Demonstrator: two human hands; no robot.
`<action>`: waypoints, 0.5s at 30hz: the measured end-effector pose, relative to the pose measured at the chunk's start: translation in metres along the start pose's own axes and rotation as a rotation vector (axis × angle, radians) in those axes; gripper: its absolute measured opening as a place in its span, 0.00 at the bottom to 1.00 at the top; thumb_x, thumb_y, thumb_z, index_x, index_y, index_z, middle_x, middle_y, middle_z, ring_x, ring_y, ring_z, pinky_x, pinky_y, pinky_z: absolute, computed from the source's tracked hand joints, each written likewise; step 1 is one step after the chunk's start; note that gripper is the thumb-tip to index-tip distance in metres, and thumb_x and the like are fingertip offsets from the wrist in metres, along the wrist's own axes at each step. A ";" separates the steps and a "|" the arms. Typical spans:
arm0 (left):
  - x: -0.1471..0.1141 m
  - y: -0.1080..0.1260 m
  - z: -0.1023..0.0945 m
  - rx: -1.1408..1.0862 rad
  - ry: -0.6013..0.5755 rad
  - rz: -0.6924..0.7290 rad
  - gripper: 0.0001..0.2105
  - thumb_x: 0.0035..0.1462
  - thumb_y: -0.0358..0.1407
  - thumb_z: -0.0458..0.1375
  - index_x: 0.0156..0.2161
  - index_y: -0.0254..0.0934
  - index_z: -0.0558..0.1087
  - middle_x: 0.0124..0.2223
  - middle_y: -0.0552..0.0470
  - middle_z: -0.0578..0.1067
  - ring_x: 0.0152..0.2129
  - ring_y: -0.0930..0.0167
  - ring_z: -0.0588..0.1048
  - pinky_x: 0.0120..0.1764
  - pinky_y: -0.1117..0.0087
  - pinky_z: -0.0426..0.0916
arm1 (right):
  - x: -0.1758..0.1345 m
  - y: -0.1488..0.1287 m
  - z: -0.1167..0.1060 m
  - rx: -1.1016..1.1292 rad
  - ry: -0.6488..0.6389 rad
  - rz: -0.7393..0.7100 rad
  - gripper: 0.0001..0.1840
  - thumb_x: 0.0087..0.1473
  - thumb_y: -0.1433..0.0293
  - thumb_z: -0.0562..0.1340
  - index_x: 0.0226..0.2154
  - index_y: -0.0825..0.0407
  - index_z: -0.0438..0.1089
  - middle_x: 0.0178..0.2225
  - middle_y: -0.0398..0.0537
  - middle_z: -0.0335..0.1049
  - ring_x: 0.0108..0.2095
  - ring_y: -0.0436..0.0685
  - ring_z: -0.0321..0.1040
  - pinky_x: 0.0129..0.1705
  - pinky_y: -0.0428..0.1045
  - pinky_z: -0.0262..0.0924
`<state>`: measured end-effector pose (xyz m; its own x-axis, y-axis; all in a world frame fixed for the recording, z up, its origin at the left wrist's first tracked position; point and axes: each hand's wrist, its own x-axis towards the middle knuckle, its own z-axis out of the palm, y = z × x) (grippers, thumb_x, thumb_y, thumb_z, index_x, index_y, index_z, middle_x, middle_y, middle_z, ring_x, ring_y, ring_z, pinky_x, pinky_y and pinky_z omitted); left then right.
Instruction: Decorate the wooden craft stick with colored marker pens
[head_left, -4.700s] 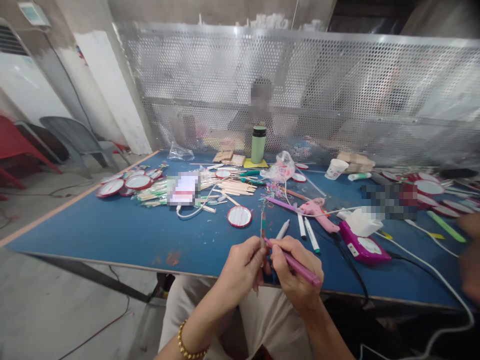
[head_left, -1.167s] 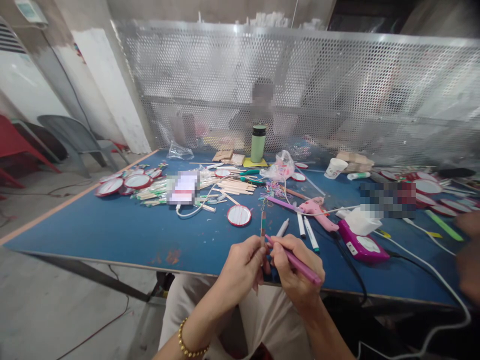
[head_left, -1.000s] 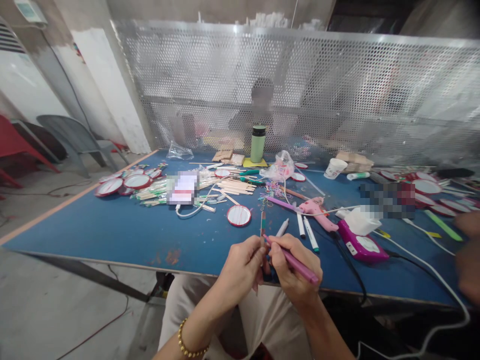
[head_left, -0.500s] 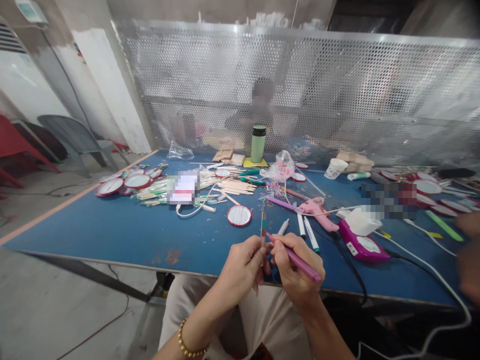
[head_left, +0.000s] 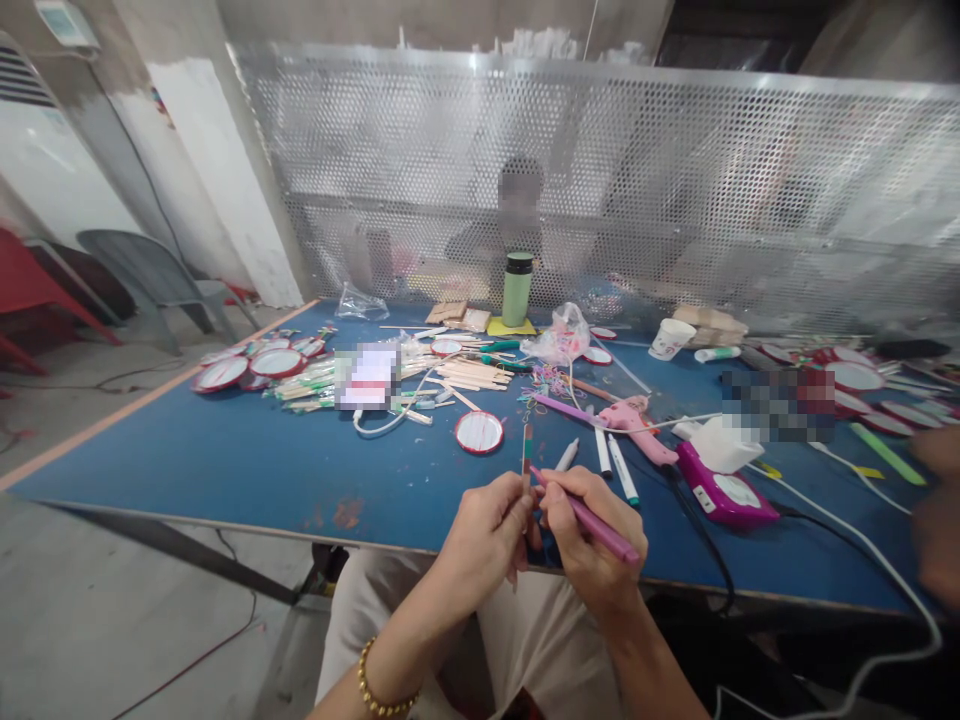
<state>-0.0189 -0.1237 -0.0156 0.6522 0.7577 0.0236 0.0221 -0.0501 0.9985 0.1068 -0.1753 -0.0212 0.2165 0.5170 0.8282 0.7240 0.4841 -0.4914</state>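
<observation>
Between the closed fingers of my left hand [head_left: 487, 528] stands a thin wooden craft stick [head_left: 528, 445], upright, with brown and green colour bands. My right hand [head_left: 596, 535] is closed round a pink marker [head_left: 604, 530] in a writing grip. The marker's tip touches or nearly touches the stick; I cannot tell which. Just beyond my hands lie a grey-capped marker [head_left: 568, 455] and a white marker with a teal end [head_left: 623, 470]. A round red-rimmed white disc [head_left: 478, 432] rests left of them.
A pink glue gun [head_left: 637, 425] and a purple box [head_left: 726, 495] with cables lie to the right. Craft sticks [head_left: 472, 374], a phone [head_left: 367, 376] and a green bottle [head_left: 517, 290] are farther back. Another person's blurred hand [head_left: 941, 510] shows at the right edge.
Both hands stay nearly in place, still gripping the stick and the pink marker. The marker and right hand have shifted very slightly left.
</observation>
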 end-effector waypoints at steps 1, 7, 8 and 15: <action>0.000 0.000 0.000 0.003 0.003 0.004 0.19 0.61 0.52 0.52 0.28 0.39 0.63 0.19 0.59 0.66 0.10 0.76 0.64 0.15 0.76 0.58 | 0.000 0.000 0.000 0.004 -0.009 -0.007 0.08 0.61 0.77 0.60 0.38 0.50 0.73 0.26 0.41 0.74 0.25 0.50 0.73 0.29 0.44 0.68; 0.000 0.001 0.000 -0.002 -0.003 0.015 0.19 0.62 0.51 0.51 0.27 0.39 0.62 0.19 0.60 0.64 0.11 0.77 0.62 0.15 0.76 0.57 | 0.001 -0.001 0.000 -0.014 0.001 -0.026 0.08 0.61 0.76 0.59 0.37 0.51 0.73 0.25 0.41 0.74 0.24 0.50 0.72 0.28 0.44 0.68; 0.000 0.001 0.000 -0.010 -0.001 0.010 0.19 0.61 0.51 0.52 0.28 0.39 0.62 0.19 0.59 0.65 0.10 0.77 0.62 0.15 0.76 0.57 | 0.001 -0.002 0.000 -0.019 -0.006 -0.026 0.08 0.61 0.76 0.59 0.37 0.51 0.74 0.25 0.41 0.74 0.23 0.50 0.72 0.27 0.44 0.68; 0.000 0.000 0.000 -0.013 -0.006 -0.012 0.18 0.61 0.51 0.52 0.28 0.39 0.63 0.19 0.59 0.66 0.10 0.77 0.63 0.14 0.76 0.58 | 0.002 -0.002 0.000 -0.022 0.006 -0.002 0.08 0.61 0.76 0.59 0.37 0.50 0.73 0.24 0.41 0.74 0.23 0.49 0.72 0.27 0.44 0.68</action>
<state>-0.0192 -0.1240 -0.0155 0.6561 0.7546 0.0119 0.0199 -0.0331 0.9993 0.1056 -0.1756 -0.0184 0.2187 0.5118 0.8308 0.7386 0.4696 -0.4837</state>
